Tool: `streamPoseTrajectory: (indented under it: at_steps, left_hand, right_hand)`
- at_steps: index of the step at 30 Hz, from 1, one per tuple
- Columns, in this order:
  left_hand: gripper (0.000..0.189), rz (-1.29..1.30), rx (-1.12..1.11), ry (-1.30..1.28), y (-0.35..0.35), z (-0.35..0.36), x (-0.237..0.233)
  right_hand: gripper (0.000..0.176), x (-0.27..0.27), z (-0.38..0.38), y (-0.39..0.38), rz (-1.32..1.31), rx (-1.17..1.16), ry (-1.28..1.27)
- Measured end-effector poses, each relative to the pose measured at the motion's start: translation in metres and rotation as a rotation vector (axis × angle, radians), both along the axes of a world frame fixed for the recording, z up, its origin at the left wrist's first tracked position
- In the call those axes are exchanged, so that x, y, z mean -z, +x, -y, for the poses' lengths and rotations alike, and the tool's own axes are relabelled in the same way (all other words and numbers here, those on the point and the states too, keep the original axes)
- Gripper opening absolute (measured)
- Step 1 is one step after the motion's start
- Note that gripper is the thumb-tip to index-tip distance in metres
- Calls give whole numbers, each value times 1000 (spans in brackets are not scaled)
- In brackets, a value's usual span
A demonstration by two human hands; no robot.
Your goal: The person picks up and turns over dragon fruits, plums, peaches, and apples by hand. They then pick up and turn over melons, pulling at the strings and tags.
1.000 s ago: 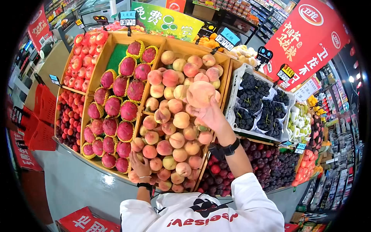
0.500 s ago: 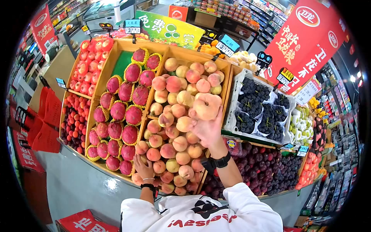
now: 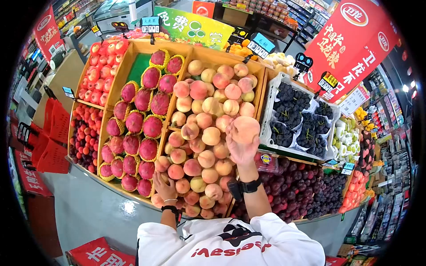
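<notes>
My right hand is closed around a large peach, held up over the right side of the peach bin. The peach's smooth, pale orange side faces up. At the near left corner of the bin, my left hand lies with its fingers stretched out against the peaches and the wooden edge. Heaped peaches in yellow and pink-red tones fill the space between my hands. Each wrist wears a black band.
Dragon fruits in yellow foam nets lie left of the peaches. To the right stands a white crate of dark grapes, with plums below it. Price tags such as the blue one rise along the back edge. Red baskets stand far left.
My right hand has moved slightly right and toward me with the peach. The peach has turned, so its stem hollow no longer shows. My left hand stays in about the same place.
</notes>
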State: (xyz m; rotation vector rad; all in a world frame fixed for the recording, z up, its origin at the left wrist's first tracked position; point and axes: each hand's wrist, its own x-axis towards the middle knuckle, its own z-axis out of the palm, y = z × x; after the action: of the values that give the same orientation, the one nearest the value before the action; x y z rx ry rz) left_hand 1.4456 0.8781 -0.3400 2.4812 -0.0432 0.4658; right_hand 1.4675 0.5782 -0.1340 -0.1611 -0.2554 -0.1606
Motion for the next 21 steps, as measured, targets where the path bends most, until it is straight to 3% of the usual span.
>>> streamPoseTrajectory:
  at_steps: [3, 6, 7, 10, 14, 21]
  left_hand:
    - [60, 10, 4, -6, -1, 0, -2]
    - [59, 11, -6, -22, -1, 1, 1]
    - [59, 13, -7, -25, -1, 1, 2]
    - [60, 3, -4, -35, -1, 0, -2]
    - [60, 15, -3, -33, -1, 0, 1]
    - [59, 28, 4, -46, -1, -2, 2]
  right_hand:
    - [63, -3, 8, -3, -298, 151, -222]
    - [64, 9, 27, 13, -519, 581, -1012]
    - [66, 13, 32, 19, -517, 894, -1518]
    - [68, 10, 38, 28, -494, 979, -1953]
    - [72, 45, 49, 38, -338, 805, -2076]
    - [74, 50, 32, 15, -258, 774, -2262]
